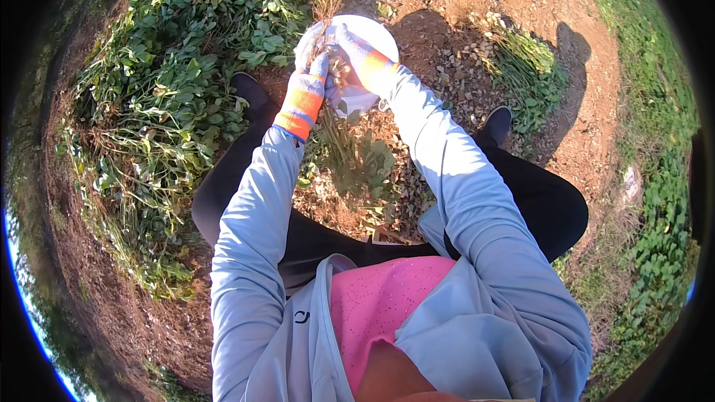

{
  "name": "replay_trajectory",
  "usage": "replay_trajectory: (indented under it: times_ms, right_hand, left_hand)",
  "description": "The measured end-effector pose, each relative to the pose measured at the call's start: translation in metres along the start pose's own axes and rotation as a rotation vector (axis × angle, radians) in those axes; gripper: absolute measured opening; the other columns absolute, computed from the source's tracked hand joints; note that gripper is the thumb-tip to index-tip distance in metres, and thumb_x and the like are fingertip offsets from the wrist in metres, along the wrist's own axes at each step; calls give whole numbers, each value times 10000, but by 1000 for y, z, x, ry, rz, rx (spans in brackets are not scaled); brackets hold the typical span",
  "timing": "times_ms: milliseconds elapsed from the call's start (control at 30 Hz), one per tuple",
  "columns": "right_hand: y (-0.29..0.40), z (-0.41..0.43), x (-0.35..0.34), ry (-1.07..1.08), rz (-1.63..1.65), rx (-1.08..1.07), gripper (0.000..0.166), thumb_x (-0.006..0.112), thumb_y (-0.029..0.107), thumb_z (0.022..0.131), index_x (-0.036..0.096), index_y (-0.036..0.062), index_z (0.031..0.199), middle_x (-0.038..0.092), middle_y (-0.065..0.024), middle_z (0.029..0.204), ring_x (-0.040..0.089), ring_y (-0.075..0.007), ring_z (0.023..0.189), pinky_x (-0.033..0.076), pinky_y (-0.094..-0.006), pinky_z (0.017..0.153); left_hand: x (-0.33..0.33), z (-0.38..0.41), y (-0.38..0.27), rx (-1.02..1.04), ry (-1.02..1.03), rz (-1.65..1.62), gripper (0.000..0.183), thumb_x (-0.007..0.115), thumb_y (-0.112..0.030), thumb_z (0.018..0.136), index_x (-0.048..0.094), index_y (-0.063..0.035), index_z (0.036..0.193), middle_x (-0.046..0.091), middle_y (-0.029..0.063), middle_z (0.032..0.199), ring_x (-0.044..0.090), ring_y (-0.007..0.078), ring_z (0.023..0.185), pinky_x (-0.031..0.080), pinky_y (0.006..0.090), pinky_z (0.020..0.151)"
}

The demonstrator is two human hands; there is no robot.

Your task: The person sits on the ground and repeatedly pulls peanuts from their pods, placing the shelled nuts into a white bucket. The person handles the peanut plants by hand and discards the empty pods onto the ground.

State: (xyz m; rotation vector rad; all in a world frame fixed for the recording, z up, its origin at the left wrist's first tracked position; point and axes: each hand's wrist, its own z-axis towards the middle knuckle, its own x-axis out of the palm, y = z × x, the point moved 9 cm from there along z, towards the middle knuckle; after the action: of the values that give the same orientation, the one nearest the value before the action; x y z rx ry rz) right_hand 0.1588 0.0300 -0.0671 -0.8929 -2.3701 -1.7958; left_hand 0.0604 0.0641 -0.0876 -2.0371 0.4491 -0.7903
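Over a white plastic bucket (385, 39), both gloved hands are close together. My left hand (307, 86) is wrapped around an uprooted peanut plant (327, 8), whose thin brown roots stick up past the bucket's far rim. Leaves of this plant (360, 159) hang down toward me, between my knees. Pale peanut pods (339, 70) show between the hands, above the bucket's opening. My right hand (363, 58) is at the right side of these pods, its thumb side up. Its other fingers are largely hidden, so its grip is unclear.
A large heap of pulled green plants (162, 89) lies to the left. At the right, a smaller bundle of plants (525, 72) rests beyond my right shoe (497, 123), with pods at its near end. Dry leaf litter covers the reddish soil (592, 123); greenery borders the far right.
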Motion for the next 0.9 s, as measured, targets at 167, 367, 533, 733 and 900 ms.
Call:
replay_trajectory:
  times_ms: [167, 367, 533, 733, 900]
  right_hand:
    - [0, 0, 7, -50, -131, -16, 349, 488, 382, 870, 539, 85, 1044, 589, -35, 894, 554, -120, 725, 455, -269, 581]
    - [3, -38, 30, -234, -173, 120, 368, 538, 375, 841, 555, 30, 969, 596, -46, 705, 531, -106, 493, 405, -238, 413]
    - [34, -40, 46, -234, -550, -444, 336, 528, 333, 852, 535, 27, 990, 588, -65, 683, 541, -124, 479, 413, -255, 409]
    - [21, -23, 22, -310, -918, -334, 337, 416, 343, 898, 526, 49, 1022, 612, -70, 701, 606, -190, 610, 453, -330, 469]
    - [-29, 6, -2, -293, -121, 75, 332, 405, 357, 897, 581, 76, 916, 574, -44, 670, 524, -175, 501, 419, -314, 446]
  left_hand:
    - [10, -11, -4, -34, -5, -61, 316, 451, -324, 902, 433, -76, 708, 375, 22, 502, 365, 163, 363, 340, 321, 375]
    - [-5, -24, -11, -64, -148, -44, 263, 485, -318, 878, 519, -61, 833, 495, 28, 593, 453, 143, 425, 383, 313, 392]
    - [-16, -35, -7, -100, -323, 23, 377, 443, -431, 873, 556, -72, 909, 529, 17, 608, 467, 137, 460, 368, 262, 419]
    - [12, -38, -11, -136, -76, -20, 329, 457, -402, 882, 466, -107, 735, 397, -10, 501, 370, 120, 388, 299, 241, 370]
    - [12, -30, -5, -151, -45, -74, 308, 444, -366, 899, 427, -119, 716, 337, -15, 481, 289, 106, 364, 220, 251, 355]
